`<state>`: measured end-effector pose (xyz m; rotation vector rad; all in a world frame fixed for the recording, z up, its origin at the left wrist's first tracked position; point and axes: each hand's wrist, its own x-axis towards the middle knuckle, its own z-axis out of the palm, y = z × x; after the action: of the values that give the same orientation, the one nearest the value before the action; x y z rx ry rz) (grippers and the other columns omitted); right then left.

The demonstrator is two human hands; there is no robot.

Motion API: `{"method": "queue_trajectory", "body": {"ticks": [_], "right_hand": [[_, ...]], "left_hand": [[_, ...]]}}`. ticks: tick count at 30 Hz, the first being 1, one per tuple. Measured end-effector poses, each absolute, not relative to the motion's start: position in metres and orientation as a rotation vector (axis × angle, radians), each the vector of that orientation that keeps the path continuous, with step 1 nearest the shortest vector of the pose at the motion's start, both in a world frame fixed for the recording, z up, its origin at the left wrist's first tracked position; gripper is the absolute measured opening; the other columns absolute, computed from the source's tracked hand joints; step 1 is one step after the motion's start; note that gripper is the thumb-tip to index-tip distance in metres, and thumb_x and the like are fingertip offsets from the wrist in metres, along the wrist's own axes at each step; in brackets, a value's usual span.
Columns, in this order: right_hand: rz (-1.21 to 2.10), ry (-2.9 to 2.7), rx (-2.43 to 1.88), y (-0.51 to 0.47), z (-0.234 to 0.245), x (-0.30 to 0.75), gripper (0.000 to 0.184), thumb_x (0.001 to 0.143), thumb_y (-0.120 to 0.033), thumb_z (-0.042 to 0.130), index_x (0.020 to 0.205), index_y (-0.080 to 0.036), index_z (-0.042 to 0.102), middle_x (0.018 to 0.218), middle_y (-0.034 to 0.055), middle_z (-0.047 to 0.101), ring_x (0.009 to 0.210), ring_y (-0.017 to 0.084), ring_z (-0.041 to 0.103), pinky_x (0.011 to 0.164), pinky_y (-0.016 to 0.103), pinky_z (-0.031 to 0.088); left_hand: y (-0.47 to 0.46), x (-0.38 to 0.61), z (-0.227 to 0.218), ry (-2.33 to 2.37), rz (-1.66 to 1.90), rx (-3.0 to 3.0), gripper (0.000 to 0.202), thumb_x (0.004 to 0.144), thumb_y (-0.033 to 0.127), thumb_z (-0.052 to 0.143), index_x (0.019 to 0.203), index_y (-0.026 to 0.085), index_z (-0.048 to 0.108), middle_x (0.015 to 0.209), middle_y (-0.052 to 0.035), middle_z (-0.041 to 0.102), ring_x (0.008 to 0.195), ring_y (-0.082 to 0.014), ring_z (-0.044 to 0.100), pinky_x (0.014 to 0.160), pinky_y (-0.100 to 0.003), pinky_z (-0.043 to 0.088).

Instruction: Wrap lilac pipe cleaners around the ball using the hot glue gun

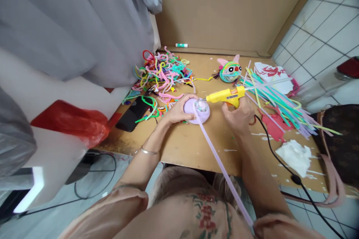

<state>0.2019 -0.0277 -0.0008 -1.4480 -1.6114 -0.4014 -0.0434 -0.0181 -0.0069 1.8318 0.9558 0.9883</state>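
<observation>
My left hand (pixel 179 110) is wrapped round a ball (pixel 198 114) covered in coiled lilac pipe cleaner, holding it on the table. A silvery, clear patch shows at its upper side. From the ball a long lilac pipe cleaner (pixel 217 158) runs down toward my right sleeve. My right hand (pixel 238 115) grips a yellow hot glue gun (pixel 224 96), with a clear glue stick (pixel 266 84) poking out of its back. The gun's nozzle is at the uncovered patch; whether it touches I cannot tell.
A heap of coloured pipe cleaners (pixel 165 69) and a dark phone (pixel 133 114) lie left. Behind stands a wrapped ball with eyes and ears (pixel 230 71). Straight pipe cleaners (pixel 283 99), crumpled tissue (pixel 294 157), a black cord (pixel 269 142) and a brown bag (pixel 340 138) are right.
</observation>
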Motion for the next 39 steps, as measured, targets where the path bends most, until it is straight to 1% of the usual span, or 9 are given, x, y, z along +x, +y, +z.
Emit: {"method": "queue_trajectory", "body": {"ticks": [3, 9, 16, 20, 26, 35, 39], "right_hand": [[-0.431, -1.677, -1.412, -0.033, -0.004, 0.202, 0.017, 0.075, -0.033, 0.057, 0.087, -0.022, 0.052, 0.077, 0.0081, 0.061, 0.073, 0.026, 0.061, 0.066, 0.037, 0.046], [-0.493, -1.773, -1.367, -0.038, 0.003, 0.196, 0.020, 0.076, -0.029, 0.054, 0.094, -0.021, 0.054, 0.076, 0.0069, 0.061, 0.071, 0.025, 0.059, 0.064, 0.035, 0.043], [-0.498, -1.788, -1.379, -0.039, 0.003, 0.196, 0.015, 0.079, -0.031, 0.055, 0.090, -0.021, 0.054, 0.074, 0.0043, 0.059, 0.070, 0.023, 0.056, 0.064, 0.033, 0.040], [-0.440, -1.813, -1.370, -0.040, 0.004, 0.195, 0.016, 0.079, -0.029, 0.054, 0.092, -0.021, 0.055, 0.076, 0.0048, 0.058, 0.071, 0.023, 0.054, 0.065, 0.033, 0.039], [-0.348, -1.835, -1.396, -0.043, 0.007, 0.194, 0.014, 0.078, -0.028, 0.053, 0.091, -0.021, 0.055, 0.077, 0.0058, 0.059, 0.074, 0.024, 0.056, 0.067, 0.034, 0.040], [-0.378, -1.864, -1.379, -0.043, 0.008, 0.194, 0.018, 0.080, -0.026, 0.052, 0.096, -0.020, 0.056, 0.078, 0.0060, 0.060, 0.073, 0.025, 0.056, 0.067, 0.034, 0.039], [-0.410, -1.858, -1.362, -0.042, 0.006, 0.195, 0.017, 0.079, -0.025, 0.053, 0.095, -0.020, 0.057, 0.077, 0.0051, 0.059, 0.072, 0.023, 0.055, 0.065, 0.032, 0.037]], "left_hand": [[-0.019, -0.046, -0.005, 0.915, 0.972, 1.813, 0.068, 0.058, 0.038, 0.082, 0.120, 0.020, 0.058, 0.127, -0.0082, 0.058, 0.120, -0.0308, 0.054, 0.109, -0.044, 0.040], [-0.021, -0.045, -0.003, 0.922, 0.953, 1.787, 0.069, 0.057, 0.041, 0.083, 0.118, 0.020, 0.057, 0.126, -0.0090, 0.057, 0.121, -0.0310, 0.054, 0.108, -0.044, 0.040], [-0.021, -0.045, -0.001, 0.926, 0.951, 1.823, 0.068, 0.057, 0.039, 0.083, 0.117, 0.020, 0.057, 0.126, -0.0088, 0.057, 0.123, -0.0319, 0.053, 0.111, -0.046, 0.038], [-0.021, -0.045, -0.001, 0.923, 0.944, 1.810, 0.069, 0.057, 0.041, 0.084, 0.117, 0.021, 0.056, 0.127, -0.0091, 0.056, 0.124, -0.0313, 0.053, 0.112, -0.045, 0.038], [-0.022, -0.045, -0.001, 0.913, 0.943, 1.838, 0.069, 0.058, 0.043, 0.084, 0.118, 0.022, 0.056, 0.125, -0.0088, 0.058, 0.121, -0.0300, 0.055, 0.110, -0.044, 0.040], [-0.022, -0.045, 0.001, 0.907, 0.937, 1.833, 0.068, 0.057, 0.039, 0.083, 0.117, 0.020, 0.056, 0.125, -0.0089, 0.057, 0.121, -0.0301, 0.054, 0.108, -0.043, 0.041], [-0.022, -0.045, 0.001, 0.903, 0.938, 1.841, 0.068, 0.058, 0.041, 0.084, 0.117, 0.020, 0.056, 0.125, -0.0088, 0.058, 0.120, -0.0292, 0.054, 0.108, -0.042, 0.041]]}}
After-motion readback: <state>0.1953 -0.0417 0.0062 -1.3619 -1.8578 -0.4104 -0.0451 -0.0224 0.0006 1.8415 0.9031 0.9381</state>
